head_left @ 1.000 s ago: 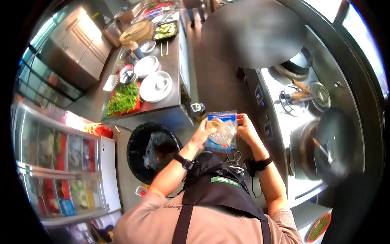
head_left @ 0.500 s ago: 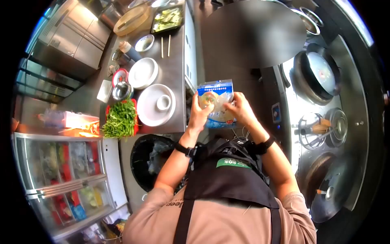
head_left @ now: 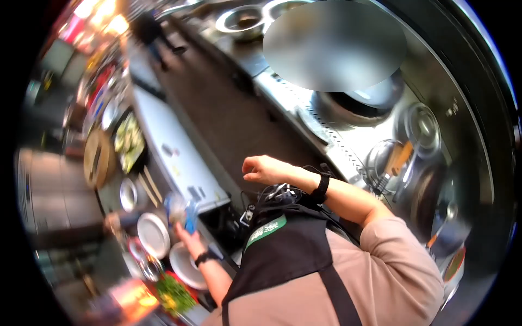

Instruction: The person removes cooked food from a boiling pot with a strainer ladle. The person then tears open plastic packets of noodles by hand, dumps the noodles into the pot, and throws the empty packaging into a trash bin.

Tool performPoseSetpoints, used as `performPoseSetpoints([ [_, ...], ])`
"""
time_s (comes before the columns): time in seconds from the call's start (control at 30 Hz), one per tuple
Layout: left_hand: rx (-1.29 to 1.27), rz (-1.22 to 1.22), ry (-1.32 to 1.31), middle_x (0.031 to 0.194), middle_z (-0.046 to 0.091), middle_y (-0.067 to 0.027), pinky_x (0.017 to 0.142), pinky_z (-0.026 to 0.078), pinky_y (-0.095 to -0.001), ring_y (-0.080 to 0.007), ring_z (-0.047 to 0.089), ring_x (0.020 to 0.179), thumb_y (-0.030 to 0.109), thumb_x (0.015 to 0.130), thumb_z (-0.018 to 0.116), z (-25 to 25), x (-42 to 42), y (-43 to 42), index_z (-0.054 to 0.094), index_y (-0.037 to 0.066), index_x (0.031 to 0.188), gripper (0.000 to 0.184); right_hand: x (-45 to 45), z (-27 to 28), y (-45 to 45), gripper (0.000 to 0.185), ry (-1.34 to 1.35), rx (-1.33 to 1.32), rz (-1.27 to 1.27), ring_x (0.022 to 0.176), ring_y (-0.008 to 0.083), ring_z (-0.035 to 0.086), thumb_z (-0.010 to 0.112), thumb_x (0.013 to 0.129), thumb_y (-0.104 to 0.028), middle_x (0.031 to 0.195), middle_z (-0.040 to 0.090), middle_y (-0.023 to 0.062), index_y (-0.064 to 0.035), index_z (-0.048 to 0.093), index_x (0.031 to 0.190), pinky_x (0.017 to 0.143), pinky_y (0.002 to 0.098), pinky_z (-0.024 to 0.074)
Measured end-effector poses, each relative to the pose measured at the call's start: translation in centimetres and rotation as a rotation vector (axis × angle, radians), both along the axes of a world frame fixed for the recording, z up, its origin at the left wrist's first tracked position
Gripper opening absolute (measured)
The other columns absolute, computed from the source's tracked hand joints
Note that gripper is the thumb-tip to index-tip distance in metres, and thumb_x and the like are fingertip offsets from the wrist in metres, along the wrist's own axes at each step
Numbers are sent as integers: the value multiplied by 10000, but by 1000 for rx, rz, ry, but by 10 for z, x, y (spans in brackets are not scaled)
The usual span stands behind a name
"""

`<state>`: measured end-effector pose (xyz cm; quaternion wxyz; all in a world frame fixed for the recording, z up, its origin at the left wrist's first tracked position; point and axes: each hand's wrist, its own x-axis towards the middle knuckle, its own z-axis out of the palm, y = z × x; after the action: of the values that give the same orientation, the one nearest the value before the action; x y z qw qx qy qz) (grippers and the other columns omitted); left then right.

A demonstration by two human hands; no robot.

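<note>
A blue-and-clear plastic bag (head_left: pixel 190 216) is in my left hand (head_left: pixel 186 237), held out over the edge of the counter on the left. Motion blurs the bag, so its contents are unclear. Close by are a white plate (head_left: pixel 154 235) and a larger white plate (head_left: pixel 185 265) below it. My right hand (head_left: pixel 265 169) hangs in front of my apron with its fingers curled in, and nothing shows in it. Beyond the bag lie a pair of chopsticks (head_left: pixel 150 186) and a small bowl (head_left: pixel 129 194).
Chopped greens (head_left: pixel 175 296) sit at the near end of the counter. Farther along are a tray of cut vegetables (head_left: pixel 129 142) and a round cutting board (head_left: pixel 99 159). Woks and a wire skimmer (head_left: pixel 383 160) occupy the stove on the right. A person (head_left: pixel 151 35) is up the aisle.
Both hands held the bag in front of me; now my right hand is off it and my left has carried it leftward to the counter. The view has turned.
</note>
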<state>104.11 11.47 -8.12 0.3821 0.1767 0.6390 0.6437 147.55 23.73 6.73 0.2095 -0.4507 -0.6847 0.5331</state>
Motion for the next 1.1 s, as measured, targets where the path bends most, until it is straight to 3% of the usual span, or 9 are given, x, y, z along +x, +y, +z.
performPoseSetpoints([
  [0.03,-18,19,170,1267,505,-66,958,398,-380,-206,501,1132,397,893,568,2,-2,-2,457,75,1291,524,24,-9,12,291,1,-16,-38,917,281,638,632,848,-267,979,660,151,-41,605,1030,800,369,500],
  [0.1,26,71,-312,1248,512,-116,942,414,-350,-201,533,1084,247,897,576,-44,-85,29,447,28,1288,466,65,-22,31,268,-24,-46,-125,902,313,631,627,832,-259,930,661,158,-44,613,992,794,388,495],
  [0.2,-236,-231,1543,1186,534,-173,916,441,-342,-265,546,1041,-6,827,598,-47,-91,16,441,-33,1276,477,107,-49,41,265,-116,-69,-286,891,298,634,635,815,-247,928,663,148,-48,615,988,785,383,498],
  [0.3,12,237,-403,1198,528,-204,936,432,-369,-301,542,1071,-76,765,635,-26,-94,70,431,-55,1268,543,122,-58,45,262,-164,-171,-429,878,300,635,638,807,-243,915,663,144,-48,618,982,774,382,500],
  [0.33,-9,227,-408,1198,528,-204,936,432,-369,-301,542,1071,-76,765,635,-18,-85,62,431,-55,1268,543,125,-61,43,249,-180,-163,-478,871,302,637,634,802,-227,913,665,148,-49,620,976,772,379,499],
  [0.4,-546,-424,1337,1188,532,-195,939,433,-389,-308,546,1072,-74,782,624,-9,-87,74,431,-60,1264,519,133,-55,36,241,-361,-142,-585,872,291,634,638,808,-195,903,663,143,-45,614,995,779,361,494],
  [0.57,-200,-320,824,1185,485,-263,972,399,-424,-361,511,1098,-58,766,648,-53,-148,97,456,-33,1250,521,199,-44,-40,207,-702,-151,-1062,830,316,635,614,799,-176,871,658,169,-37,616,953,756,384,503],
  [0.9,-843,-346,936,1175,501,-266,964,407,-433,-362,520,1096,1,786,627,-51,-197,121,488,-15,1224,460,320,-49,-198,245,-1124,-300,-1660,911,374,618,593,769,-231,898,654,214,-18,638,883,807,433,485],
  [1.1,-941,-321,1065,1169,511,-267,959,411,-438,-363,525,1094,37,798,614,-40,-191,126,507,-4,1208,426,341,-97,-232,441,-520,-529,-1875,594,182,599,548,881,-439,707,598,77,-7,595,955,474,319,486],
])
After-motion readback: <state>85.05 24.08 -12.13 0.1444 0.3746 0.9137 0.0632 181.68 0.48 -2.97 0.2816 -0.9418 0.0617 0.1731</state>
